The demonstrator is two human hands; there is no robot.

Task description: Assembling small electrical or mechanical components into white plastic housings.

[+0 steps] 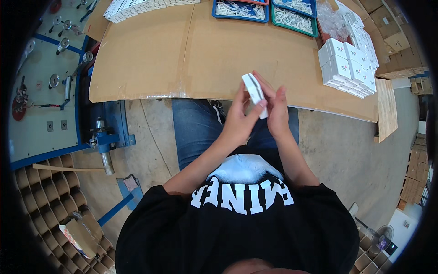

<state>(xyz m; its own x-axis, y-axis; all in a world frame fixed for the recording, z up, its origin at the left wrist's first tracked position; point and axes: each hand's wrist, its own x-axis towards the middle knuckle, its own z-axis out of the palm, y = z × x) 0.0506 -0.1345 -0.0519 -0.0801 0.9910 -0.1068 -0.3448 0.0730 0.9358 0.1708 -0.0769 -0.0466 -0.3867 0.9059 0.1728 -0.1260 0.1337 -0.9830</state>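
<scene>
Left hand (238, 118) is closed around the white box (252, 87), which is held at the near edge of the tabletop (146, 55), its long axis slanted from far-left to near-right, while the right hand (278, 116) is half opened just beside it, contact being unclear.

Your left grip (238, 118) covers part of the white box (250, 86), and you can't see the box's far side. The tabletop (146, 59) hides your jeans (196, 132) beyond its near edge. The upper edge cuts off the red tray (253, 2) and the row of white cartons (146, 10). The white pieces (292, 19) are too small to tell apart.
</scene>
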